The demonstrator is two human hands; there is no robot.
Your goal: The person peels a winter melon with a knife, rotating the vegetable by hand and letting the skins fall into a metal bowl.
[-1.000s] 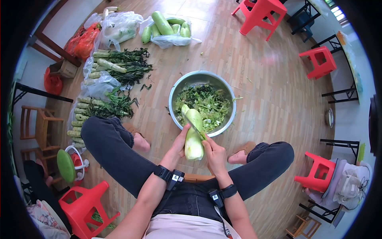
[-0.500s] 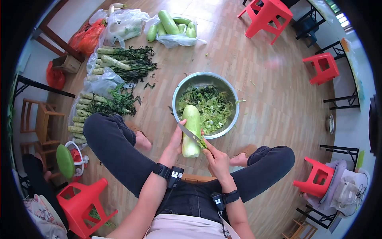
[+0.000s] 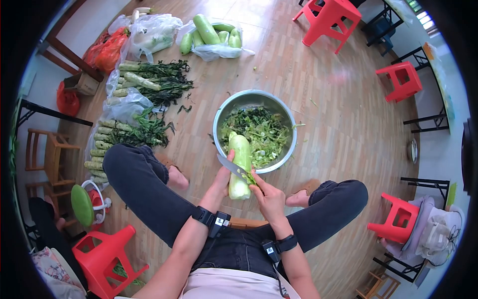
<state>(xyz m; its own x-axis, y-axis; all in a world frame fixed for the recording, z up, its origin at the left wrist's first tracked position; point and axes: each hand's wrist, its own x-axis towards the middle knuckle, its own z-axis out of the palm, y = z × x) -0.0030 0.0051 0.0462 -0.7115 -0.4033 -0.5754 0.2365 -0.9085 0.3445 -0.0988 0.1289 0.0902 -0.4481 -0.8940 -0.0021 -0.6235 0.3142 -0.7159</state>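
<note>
One pale green gourd lies between the left hand and the right hand, slanting slightly, its upper end over the near edge of the basin and its lower end toward the person's lap. The fingers of the left hand are wrapped round its left side and underside, the thumb lying along its edge. The right hand's fingers are closed on a knife, whose handle they hide; its blade crosses the gourd at a slant, the tip reaching past the left side by the thumb. Green shavings gather at the blade beside the right hand, and below the blade the gourd's surface is paler. Just beyond stands a round metal basin, holding chopped leaves and peelings, dark toward the back and lighter in front. Each forearm wears a black band carrying a small labelled device. Bent knees in dark trousers frame the work on both sides. Farther left, leafy stalks lie in bundles on the wood-patterned floor, and ahead of them more green gourds sit in a plastic bag. Red stools stand round the edges.
</note>
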